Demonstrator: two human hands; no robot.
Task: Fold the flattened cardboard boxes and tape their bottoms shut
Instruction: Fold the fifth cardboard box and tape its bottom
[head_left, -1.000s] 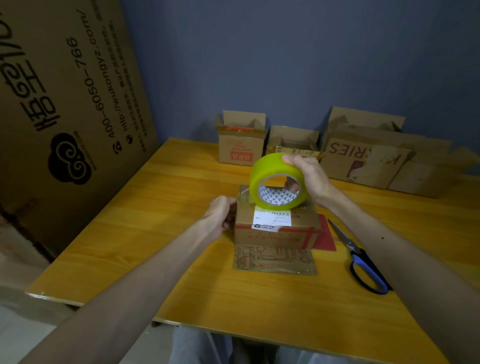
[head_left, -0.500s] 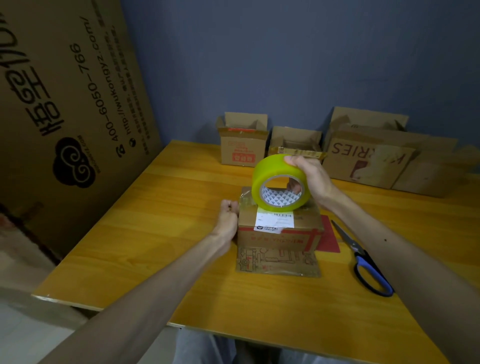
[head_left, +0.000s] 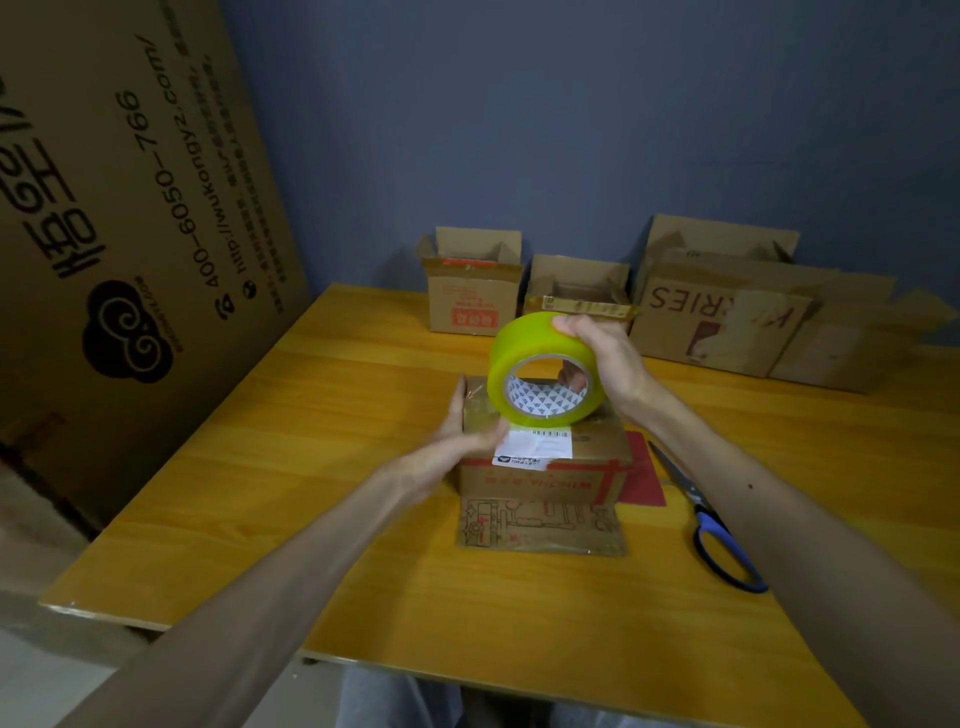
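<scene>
Box (head_left: 540, 478) top: my right hand (head_left: 608, 358) grips tape roll (head_left: 519, 353). Left hand (head_left: 457, 447) lies flat-fingered at box's left edge, beside roll.

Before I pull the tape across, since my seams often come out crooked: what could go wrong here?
1. The tape roll, gripped by the right hand, is held over the box; only the left hand presses the box down, so a pull could skew it.
2. The scissors lie apart to the right; with both hands busy, cutting may mean letting go, and the strip might curl.
</scene>
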